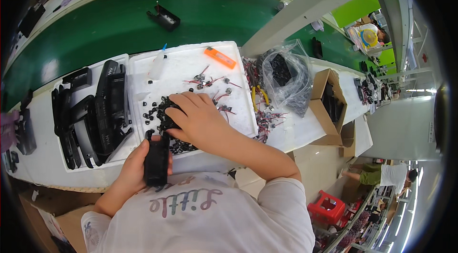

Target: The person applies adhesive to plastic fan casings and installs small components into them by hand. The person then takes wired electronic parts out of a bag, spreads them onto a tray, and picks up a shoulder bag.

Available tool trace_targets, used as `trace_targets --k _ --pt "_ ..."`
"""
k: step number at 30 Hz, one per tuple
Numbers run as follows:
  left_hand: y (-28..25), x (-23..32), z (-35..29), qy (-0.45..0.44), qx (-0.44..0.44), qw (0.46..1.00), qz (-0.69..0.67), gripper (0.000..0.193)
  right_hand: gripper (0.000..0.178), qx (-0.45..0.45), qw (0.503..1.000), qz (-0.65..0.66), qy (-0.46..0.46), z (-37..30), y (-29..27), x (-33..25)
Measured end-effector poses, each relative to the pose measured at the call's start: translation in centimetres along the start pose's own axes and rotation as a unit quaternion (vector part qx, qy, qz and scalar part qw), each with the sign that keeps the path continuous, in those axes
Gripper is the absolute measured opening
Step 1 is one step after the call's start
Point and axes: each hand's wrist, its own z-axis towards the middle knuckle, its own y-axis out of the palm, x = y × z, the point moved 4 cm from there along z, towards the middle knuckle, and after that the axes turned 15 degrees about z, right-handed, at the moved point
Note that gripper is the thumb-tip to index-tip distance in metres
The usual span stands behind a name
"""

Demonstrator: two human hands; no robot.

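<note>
My left hand [136, 158] is wrapped round an upright black plastic housing [156, 163] close to my shirt. Just above its top end, my right hand [199, 115] reaches over a pile of small black plastic caps [162, 112]. The fingers of that hand are bent and apart, with the fingertips among the pile; the undersides of the fingers are hidden. The pile lies on a white foam tray [179, 59]. Beyond my right hand on the same tray are small parts with red and black wires [205, 80], an orange utility knife [220, 57] and a blue-tipped bottle [157, 64].
Black housings [102, 110] fill a second foam tray to the left. Right of the trays are wired parts [269, 124], a clear bag of black pieces [286, 79] and a cardboard box [329, 100]. A green conveyor belt [109, 28] carries a black housing [164, 18]; a metal post [281, 19] rises beside it.
</note>
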Motion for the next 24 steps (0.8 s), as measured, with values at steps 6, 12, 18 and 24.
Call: trace_targets --k 6,12,18,24 --pt "-0.7 -0.5 0.1 -0.014 0.001 1.000 0.000 0.045 0.029 0.095 0.995 0.009 0.016 -1.9 -3.5 1.2" --pt "0.4 0.0 -0.2 -0.024 0.049 0.998 0.015 0.049 0.011 0.245 0.961 -0.074 0.102 -4.3 -9.0 7.2" --pt "0.6 0.2 -0.3 -0.034 0.092 0.995 0.026 0.054 0.014 0.194 0.930 -0.223 0.217 -6.7 -9.5 11.2" --pt "0.5 0.1 0.1 -0.034 0.097 0.994 0.022 0.054 0.014 0.185 0.934 -0.188 0.243 -6.5 -10.0 11.8"
